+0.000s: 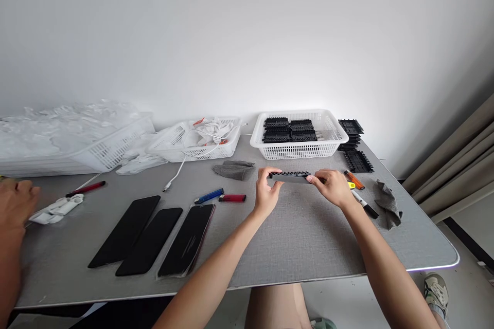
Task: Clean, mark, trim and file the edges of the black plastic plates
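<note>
Both my hands hold a long grey-and-black plastic strip (292,178) just above the grey table (301,236), in front of a white basket. My left hand (265,191) pinches its left end with the fingers closed. My right hand (332,186) grips its right end, fingers curled round it. The strip lies level between them, its black toothed side facing up and away.
White basket (335,140) holds black trays; more black trays (357,160) lie right of it. Markers (359,191), grey cloths (387,202) (234,169), lighters (232,198), three dark phones (151,239), other baskets (200,152) sit around. Another person's hand (15,203) is at far left.
</note>
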Demonstrator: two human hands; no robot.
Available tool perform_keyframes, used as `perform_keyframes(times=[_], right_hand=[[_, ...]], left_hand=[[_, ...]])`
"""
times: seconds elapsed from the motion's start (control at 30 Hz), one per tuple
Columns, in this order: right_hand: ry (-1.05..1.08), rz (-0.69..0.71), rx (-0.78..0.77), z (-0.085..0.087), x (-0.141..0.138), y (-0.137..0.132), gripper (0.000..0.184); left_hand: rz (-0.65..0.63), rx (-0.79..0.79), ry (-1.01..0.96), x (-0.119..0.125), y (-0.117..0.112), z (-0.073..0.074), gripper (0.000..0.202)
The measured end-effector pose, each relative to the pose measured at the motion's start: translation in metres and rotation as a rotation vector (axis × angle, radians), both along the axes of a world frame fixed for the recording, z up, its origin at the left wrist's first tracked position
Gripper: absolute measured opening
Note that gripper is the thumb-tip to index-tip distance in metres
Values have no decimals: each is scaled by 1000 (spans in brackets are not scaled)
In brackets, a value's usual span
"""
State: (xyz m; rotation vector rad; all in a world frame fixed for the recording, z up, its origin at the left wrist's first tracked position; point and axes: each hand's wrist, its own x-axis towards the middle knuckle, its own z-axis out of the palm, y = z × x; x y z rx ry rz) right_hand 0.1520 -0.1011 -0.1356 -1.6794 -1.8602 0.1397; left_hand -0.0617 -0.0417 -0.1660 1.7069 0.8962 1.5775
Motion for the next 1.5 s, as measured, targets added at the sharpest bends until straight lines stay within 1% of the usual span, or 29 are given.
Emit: perform_keyframes(times=[0.1,0.27,0.4,0.5,0.77,0.93,1.07,1.3,1.5], right_hand=[[-14,17,22,-1,3,1,60],[-14,-12,5,-3,5,3,61],[-12,2,1,-5,4,3,60],[-20,-9,9,-4,6,3,60],[-71,-26,24,-3,7,2,59],[-99,-65,37,-1,20,1,61],[-95,-94,34,0,27,1,62],[-85,-85,24,-1,26,2,64],[-85,-92,-9,-2,32,2,61]], left_hand=[[11,-15,-32,-1,0,1,21],[17,-51,-40,-4,4,-2,23],[6,-11,11,-4,6,-4,18],[11,1,3,-4,7,-4,17],[31,-8,46,-6,8,-5,24],[79,36,20,-10,16,-3,29],[108,73,14,-12,21,-2,29],[107,84,21,-12,18,-2,30],[133,98,42,-13,20,-4,30]])
